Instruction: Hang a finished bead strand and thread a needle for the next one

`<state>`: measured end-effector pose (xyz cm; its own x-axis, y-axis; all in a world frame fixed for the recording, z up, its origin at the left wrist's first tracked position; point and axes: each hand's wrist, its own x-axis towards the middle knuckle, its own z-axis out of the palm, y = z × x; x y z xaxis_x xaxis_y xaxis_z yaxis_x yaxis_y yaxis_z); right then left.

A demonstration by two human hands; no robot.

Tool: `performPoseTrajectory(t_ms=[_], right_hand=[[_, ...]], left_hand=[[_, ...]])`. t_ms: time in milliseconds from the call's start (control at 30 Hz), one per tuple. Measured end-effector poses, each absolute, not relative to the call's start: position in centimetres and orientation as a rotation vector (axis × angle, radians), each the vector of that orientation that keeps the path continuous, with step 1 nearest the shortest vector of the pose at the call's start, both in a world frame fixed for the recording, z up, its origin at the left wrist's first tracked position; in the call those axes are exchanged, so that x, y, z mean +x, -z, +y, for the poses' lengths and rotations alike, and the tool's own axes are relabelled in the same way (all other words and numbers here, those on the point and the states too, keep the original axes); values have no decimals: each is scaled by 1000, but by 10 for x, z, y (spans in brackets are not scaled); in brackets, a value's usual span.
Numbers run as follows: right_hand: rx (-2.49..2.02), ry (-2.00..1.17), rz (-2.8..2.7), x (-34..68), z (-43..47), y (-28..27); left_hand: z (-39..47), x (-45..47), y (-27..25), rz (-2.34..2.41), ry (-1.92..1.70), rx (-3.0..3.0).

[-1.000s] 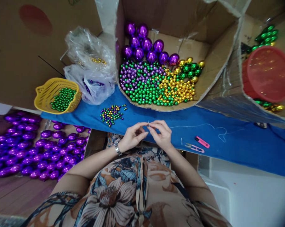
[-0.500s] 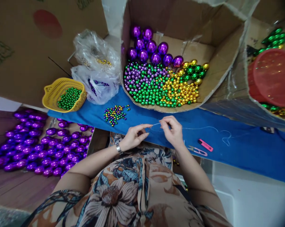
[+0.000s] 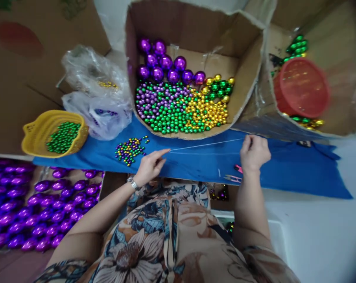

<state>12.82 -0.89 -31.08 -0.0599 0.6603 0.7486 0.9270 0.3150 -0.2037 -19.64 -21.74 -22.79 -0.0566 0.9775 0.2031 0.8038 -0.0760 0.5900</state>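
Both ends of the thread (image 3: 205, 145) are pinched as I am holding it taut, running left-right above the blue worktop (image 3: 284, 173), left hand (image 3: 150, 167) lying nearer the small bead pile (image 3: 130, 148) than right hand (image 3: 254, 151).

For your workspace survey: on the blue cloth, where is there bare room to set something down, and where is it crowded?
Bare blue cloth runs right of the right hand. Another patch lies between the yellow basket and the small bead pile. The middle is crowded: taut thread, snips, cardboard box.
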Motion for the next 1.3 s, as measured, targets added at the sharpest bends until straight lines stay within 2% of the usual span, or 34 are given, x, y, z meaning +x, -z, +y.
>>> performPoseTrajectory(t_ms=[33, 100, 167, 333, 567, 833, 933, 1000, 1100, 1200, 1300], right_hand=[[-1553, 374, -1804, 128, -10, 309], [-2019, 73, -1905, 126, -14, 304], [-2179, -48, -1982, 123, -19, 303], [-2209, -111, -2159, 123, -23, 317], [-2247, -183, -2248, 128, -18, 331], [-2171, -269, -2319, 138, -22, 335], [-2079, -257, -2374, 141, -33, 324], [-2055, -234, -2393, 143, -39, 316], [-2043, -267, -2417, 148, -45, 309], [-2005, -304, -2427, 157, -44, 313], [-1987, -303, -2417, 168, -43, 324]], left_hand=[[-216, -200, 225, 1923, -848, 1934], [-213, -208, 220, 1954, -825, 1952], [-209, -216, 215, 2003, -813, 1977], [-202, -228, 213, 2050, -694, 2137], [-192, -228, 209, 2171, -359, 2681], [-178, -222, 215, 1894, 286, 3102], [-175, -214, 222, 1872, 693, 2898], [-174, -210, 225, 1879, 838, 2708], [-172, -206, 226, 1845, 715, 2812], [-168, -203, 220, 1717, 328, 3124], [-165, -196, 213, 1649, -31, 3174]])
